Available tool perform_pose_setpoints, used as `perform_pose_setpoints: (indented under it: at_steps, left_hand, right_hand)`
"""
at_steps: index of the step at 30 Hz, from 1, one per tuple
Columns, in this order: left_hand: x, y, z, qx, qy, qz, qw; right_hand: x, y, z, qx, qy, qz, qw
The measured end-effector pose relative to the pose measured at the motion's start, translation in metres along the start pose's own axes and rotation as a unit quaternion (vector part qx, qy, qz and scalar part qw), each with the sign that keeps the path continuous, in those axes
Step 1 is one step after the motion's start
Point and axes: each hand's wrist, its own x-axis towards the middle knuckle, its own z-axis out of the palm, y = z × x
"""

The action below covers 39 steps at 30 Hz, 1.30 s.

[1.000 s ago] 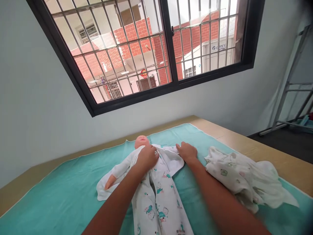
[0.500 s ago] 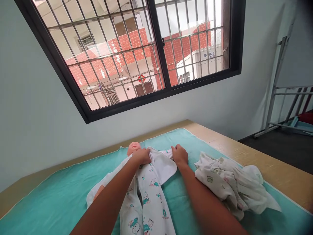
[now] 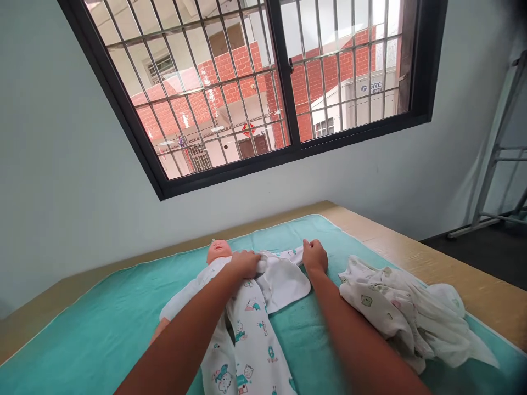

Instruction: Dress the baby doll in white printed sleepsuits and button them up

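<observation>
A baby doll (image 3: 218,250) lies on its back, its pink head toward the window wall. White baby clothing (image 3: 251,312) with small teal and red prints covers its trunk and runs down toward me, legs spread flat. My left hand (image 3: 246,264) is closed on the clothing at the doll's chest and shoulder. A plain white flap (image 3: 285,281) hangs folded open between my hands. The printed sleeve (image 3: 291,254) stretches out to the right, and my right hand (image 3: 315,257) is closed round its end. Whether a doll arm is inside that sleeve is hidden.
A crumpled white garment (image 3: 411,312) with bear prints lies right of my right forearm. Beneath everything is a teal cloth (image 3: 123,307) on a wooden tabletop (image 3: 395,255). A barred window (image 3: 230,159) is in the wall behind; a metal frame (image 3: 489,170) stands far right.
My hands are slightly farther apart, with the sleeve drawn out to the right. The doll's head has shifted a little left. The camera view has turned slightly left.
</observation>
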Motion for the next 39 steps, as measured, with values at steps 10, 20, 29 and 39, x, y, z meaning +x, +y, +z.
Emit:
perform_pose_setpoints:
  at_steps: [10,20,29,39]
  left_hand:
    - [-0.021,-0.033,-0.022,0.032,0.072,-0.015,0.997]
    - [-0.058,-0.055,-0.02,0.031,0.15,-0.056,0.987]
    - [-0.03,-0.028,-0.007,0.105,0.183,0.041,0.977]
    - [-0.04,-0.004,0.012,-0.027,0.225,0.06,0.972]
  right_hand:
    - [0.005,0.001,0.002,0.055,0.062,0.054,0.995]
    - [0.008,-0.001,0.005,0.069,0.051,0.07,0.994]
    - [0.004,-0.002,0.005,0.038,0.026,0.029,0.999]
    - [0.001,-0.01,0.005,-0.021,0.043,-0.066,0.997]
